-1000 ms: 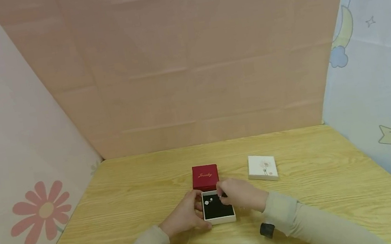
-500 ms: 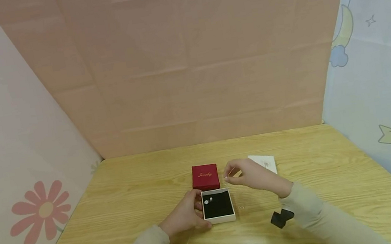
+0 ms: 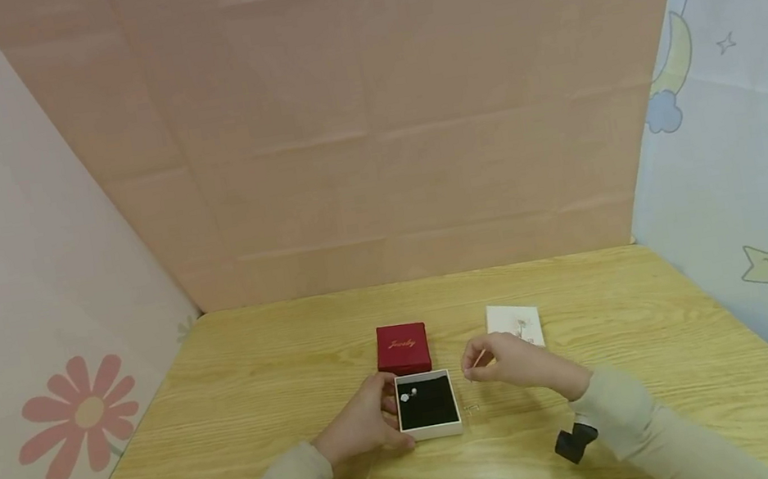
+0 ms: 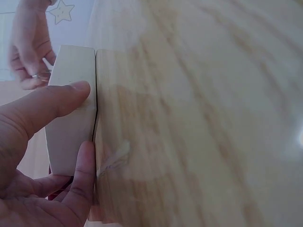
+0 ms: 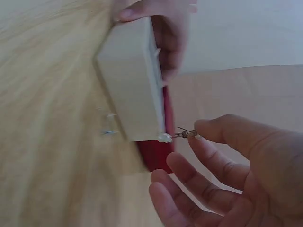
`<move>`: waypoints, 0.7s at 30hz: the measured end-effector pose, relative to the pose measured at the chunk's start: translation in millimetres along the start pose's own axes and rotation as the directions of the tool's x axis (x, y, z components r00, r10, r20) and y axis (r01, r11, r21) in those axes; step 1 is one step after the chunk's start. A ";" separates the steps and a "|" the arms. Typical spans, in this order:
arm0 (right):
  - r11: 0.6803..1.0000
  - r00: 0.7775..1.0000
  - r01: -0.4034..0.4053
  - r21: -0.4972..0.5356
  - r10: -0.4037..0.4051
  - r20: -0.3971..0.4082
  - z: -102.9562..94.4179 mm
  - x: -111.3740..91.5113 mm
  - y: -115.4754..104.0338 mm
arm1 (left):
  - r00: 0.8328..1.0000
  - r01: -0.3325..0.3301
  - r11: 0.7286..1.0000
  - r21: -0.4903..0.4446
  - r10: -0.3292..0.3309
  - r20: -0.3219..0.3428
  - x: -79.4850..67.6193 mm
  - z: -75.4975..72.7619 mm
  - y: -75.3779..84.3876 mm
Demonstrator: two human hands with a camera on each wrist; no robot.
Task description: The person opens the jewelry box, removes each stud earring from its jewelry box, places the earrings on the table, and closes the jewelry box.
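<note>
A small white box (image 3: 437,431) with a black lining (image 3: 427,407) stands on the table. My left hand (image 3: 362,421) grips it from the left, thumb on the near side and fingers round the left wall. One earring (image 3: 408,394) with white, pearl-like parts sits at the lining's upper left. To the right of the box, my right hand (image 3: 513,357) pinches a dangling earring (image 5: 184,135) between thumb and index finger. A pale bead-like end hangs from it in the right wrist view. Small clear bits (image 3: 472,407) lie on the table beside the box.
A dark red box (image 3: 402,347) with gold lettering stands just behind the white box. Farther right lies a white lid (image 3: 511,320) with a flower print, partly behind my right hand. A thin clear strip (image 4: 113,161) lies near my left hand.
My right hand has lifted the earring out of the white box, moved right and away, then come a little nearer beside the box. My left hand stays on the box.
</note>
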State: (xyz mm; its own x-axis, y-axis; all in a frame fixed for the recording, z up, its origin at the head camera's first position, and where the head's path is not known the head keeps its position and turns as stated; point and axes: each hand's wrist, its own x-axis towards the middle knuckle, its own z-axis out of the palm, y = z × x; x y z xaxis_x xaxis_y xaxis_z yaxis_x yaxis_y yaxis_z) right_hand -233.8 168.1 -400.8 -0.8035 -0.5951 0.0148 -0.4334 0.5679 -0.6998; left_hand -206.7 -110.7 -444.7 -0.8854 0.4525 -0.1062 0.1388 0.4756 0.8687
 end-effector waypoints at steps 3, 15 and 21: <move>1.000 0.999 -0.009 -0.023 0.010 0.048 7.2 0.0 9.2 | 1.000 0.005 1.000 -0.001 -0.005 -0.001 0.1 0.3 -0.7; 0.996 0.996 0.054 -0.076 -0.048 0.069 16.0 4.1 23.3 | 1.000 0.022 1.000 -0.004 -0.022 -0.007 1.1 0.2 -1.2; 0.997 0.995 0.052 -0.061 -0.047 0.086 17.4 4.8 22.5 | 1.000 0.001 1.000 0.001 -0.001 -0.011 1.5 0.5 -1.4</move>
State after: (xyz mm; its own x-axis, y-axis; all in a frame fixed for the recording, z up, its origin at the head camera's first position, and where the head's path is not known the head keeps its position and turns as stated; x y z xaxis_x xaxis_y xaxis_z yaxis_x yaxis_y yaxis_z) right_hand -240.3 168.1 -428.9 -0.7445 -0.6674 -0.0138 -0.4987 0.5697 -0.6532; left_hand -208.1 -110.3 -446.3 -0.8903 0.4437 -0.1020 0.1384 0.4771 0.8679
